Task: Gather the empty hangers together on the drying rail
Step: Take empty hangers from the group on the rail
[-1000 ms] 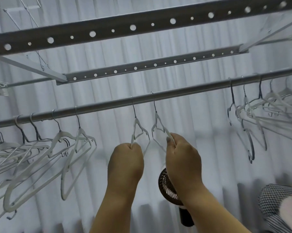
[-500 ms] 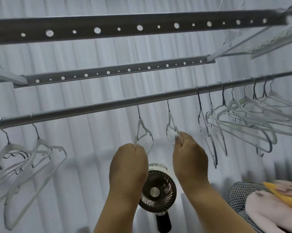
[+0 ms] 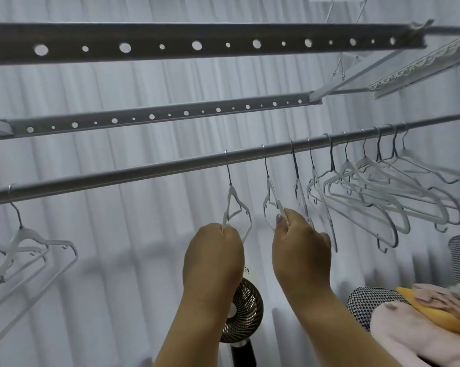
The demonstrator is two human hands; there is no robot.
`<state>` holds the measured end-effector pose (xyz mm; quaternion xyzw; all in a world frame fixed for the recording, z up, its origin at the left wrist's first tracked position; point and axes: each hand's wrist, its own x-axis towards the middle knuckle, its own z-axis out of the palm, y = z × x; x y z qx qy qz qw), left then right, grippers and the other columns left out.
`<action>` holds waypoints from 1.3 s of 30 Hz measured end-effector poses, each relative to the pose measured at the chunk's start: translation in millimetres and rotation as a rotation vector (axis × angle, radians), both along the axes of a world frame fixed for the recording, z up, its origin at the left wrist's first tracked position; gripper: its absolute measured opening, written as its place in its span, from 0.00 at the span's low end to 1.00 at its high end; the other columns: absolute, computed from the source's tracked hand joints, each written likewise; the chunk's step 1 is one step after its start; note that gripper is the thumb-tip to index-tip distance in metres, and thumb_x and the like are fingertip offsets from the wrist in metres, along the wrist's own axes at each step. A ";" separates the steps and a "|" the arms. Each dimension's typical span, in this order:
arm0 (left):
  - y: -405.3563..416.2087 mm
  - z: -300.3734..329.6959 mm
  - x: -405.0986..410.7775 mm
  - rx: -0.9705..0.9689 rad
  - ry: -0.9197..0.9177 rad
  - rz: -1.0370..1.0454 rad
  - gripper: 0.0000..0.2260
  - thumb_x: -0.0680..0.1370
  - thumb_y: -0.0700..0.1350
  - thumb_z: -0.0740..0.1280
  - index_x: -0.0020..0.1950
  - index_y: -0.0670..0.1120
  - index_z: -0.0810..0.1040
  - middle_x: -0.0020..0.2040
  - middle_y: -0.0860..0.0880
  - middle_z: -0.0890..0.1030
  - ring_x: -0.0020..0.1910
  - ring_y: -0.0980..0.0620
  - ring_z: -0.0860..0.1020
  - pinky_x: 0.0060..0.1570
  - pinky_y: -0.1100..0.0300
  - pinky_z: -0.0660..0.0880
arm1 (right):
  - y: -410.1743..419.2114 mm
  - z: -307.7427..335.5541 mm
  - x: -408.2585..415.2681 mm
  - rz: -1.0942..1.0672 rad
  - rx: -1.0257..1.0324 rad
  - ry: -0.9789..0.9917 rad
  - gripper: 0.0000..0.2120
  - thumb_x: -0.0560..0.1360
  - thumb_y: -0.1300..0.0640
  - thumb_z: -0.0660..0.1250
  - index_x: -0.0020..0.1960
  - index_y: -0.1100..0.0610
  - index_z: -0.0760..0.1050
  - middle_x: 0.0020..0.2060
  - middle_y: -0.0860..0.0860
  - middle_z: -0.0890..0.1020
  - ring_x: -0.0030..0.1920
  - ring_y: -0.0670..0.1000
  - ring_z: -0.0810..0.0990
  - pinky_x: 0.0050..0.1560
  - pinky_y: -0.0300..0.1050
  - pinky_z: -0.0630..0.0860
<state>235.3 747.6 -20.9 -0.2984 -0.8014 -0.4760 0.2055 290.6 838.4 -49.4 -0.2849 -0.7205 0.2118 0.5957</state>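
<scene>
A grey drying rail (image 3: 149,173) runs from lower left to upper right. My left hand (image 3: 214,258) is shut on a white hanger (image 3: 232,200) hooked at mid rail. Just to its right, my right hand (image 3: 301,250) is shut on a second white hanger (image 3: 270,193). That hanger hangs a short gap from a bunch of several empty hangers (image 3: 377,186) crowded along the right part of the rail. Another group of white hangers (image 3: 27,242) hangs at the far left.
Two perforated metal bars (image 3: 170,45) cross above the rail. A white pleated curtain (image 3: 117,260) fills the background. A standing fan (image 3: 243,313) sits below my hands. A pile of clothes (image 3: 414,329) lies at the lower right.
Both hands have slid their two hangers rightward along the rail. The right bunch now sits close beside my right hand, and the left group has dropped back toward the frame's left edge.
</scene>
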 end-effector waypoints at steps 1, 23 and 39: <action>2.2 0.3 0.3 -0.002 0.003 -0.007 0.16 0.78 0.41 0.56 0.29 0.45 0.63 0.29 0.48 0.72 0.28 0.50 0.67 0.28 0.59 0.61 | 1.6 -0.2 0.5 -0.013 0.005 -0.007 0.15 0.81 0.54 0.54 0.61 0.56 0.75 0.41 0.52 0.84 0.42 0.56 0.80 0.56 0.47 0.65; 34.5 8.7 11.9 -0.044 -0.064 -0.081 0.14 0.78 0.44 0.55 0.31 0.48 0.64 0.30 0.51 0.67 0.38 0.45 0.70 0.41 0.57 0.68 | 12.1 0.9 9.0 -0.038 0.029 0.005 0.14 0.80 0.54 0.56 0.58 0.57 0.77 0.39 0.54 0.85 0.40 0.58 0.81 0.55 0.49 0.67; 34.1 3.1 11.9 -0.056 -0.001 -0.050 0.16 0.77 0.41 0.56 0.28 0.45 0.61 0.27 0.48 0.67 0.28 0.48 0.65 0.28 0.59 0.60 | 12.6 0.0 12.6 -0.031 0.020 -0.038 0.16 0.81 0.53 0.54 0.63 0.56 0.74 0.42 0.53 0.85 0.44 0.56 0.81 0.58 0.47 0.64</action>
